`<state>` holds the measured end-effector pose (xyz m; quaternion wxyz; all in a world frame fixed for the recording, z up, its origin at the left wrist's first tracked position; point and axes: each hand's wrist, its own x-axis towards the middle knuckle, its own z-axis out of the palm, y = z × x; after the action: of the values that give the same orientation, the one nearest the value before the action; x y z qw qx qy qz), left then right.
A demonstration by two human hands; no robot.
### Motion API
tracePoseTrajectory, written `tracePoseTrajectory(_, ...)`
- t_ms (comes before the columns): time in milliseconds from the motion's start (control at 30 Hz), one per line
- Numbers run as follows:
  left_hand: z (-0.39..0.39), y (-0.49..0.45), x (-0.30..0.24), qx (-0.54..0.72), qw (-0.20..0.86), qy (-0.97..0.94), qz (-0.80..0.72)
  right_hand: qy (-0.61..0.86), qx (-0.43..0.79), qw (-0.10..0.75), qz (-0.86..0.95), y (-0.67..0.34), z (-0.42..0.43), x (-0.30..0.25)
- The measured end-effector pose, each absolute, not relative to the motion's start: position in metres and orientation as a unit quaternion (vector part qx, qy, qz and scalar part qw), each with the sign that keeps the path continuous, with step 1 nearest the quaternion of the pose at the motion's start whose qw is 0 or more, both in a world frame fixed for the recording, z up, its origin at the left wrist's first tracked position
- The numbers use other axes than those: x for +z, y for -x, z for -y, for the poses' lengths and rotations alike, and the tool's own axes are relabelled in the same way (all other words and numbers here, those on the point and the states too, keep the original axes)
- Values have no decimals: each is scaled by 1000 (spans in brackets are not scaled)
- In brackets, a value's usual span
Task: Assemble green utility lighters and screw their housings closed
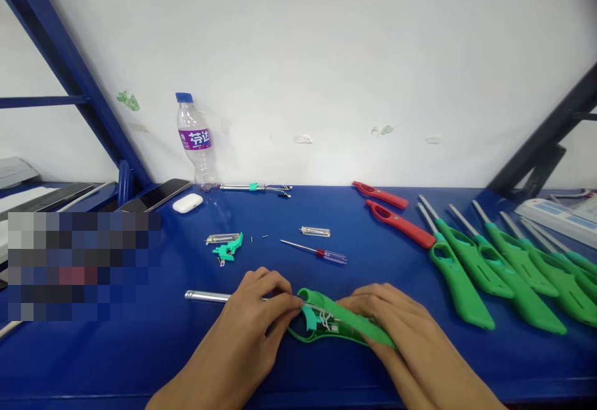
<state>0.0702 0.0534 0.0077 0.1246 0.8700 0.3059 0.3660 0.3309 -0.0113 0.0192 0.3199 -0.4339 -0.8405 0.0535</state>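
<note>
A long-nosed green lighter [347, 320] lies across the front of the table, its casing halves parted so that white wires and a teal trigger [310, 318] show inside. My left hand [261, 316] pinches its front end, where the metal tube [205, 296] points left. Around the handle end, my right hand [392, 313] is wrapped, its fingertips partly hidden behind the green shell. Beyond the hands lie a screwdriver [332, 256] with a clear purple handle, a transparent fuel tank [315, 231], another tank [224, 238] beside a teal trigger part [229, 248], and two tiny screws [264, 236].
Several green lighters [466, 285] lie in a row at right, near two red casing halves [403, 226]. Along the wall stand a bottle [196, 139] and a loose metal tube with wires [254, 186]. A white earphone case [187, 203] and a phone [156, 195] lie at left.
</note>
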Motion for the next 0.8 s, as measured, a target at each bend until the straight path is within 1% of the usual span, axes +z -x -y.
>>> tracePoseTrajectory(200,-50,-70,12,351,109,-876,-312,427,1,327,843,-330,11,18)
tracePoseTrajectory(433,-49,-72,17,276,33,-912,-303,438,63,324,836,-327,10,20)
tracePoseTrajectory(633,-46,-79,16,232,-69,-923,-300,444,63,320,835,-327,10,21)
tracePoseTrajectory(800,-46,-78,13,231,-80,-917,-317,452,44,334,826,-323,10,23)
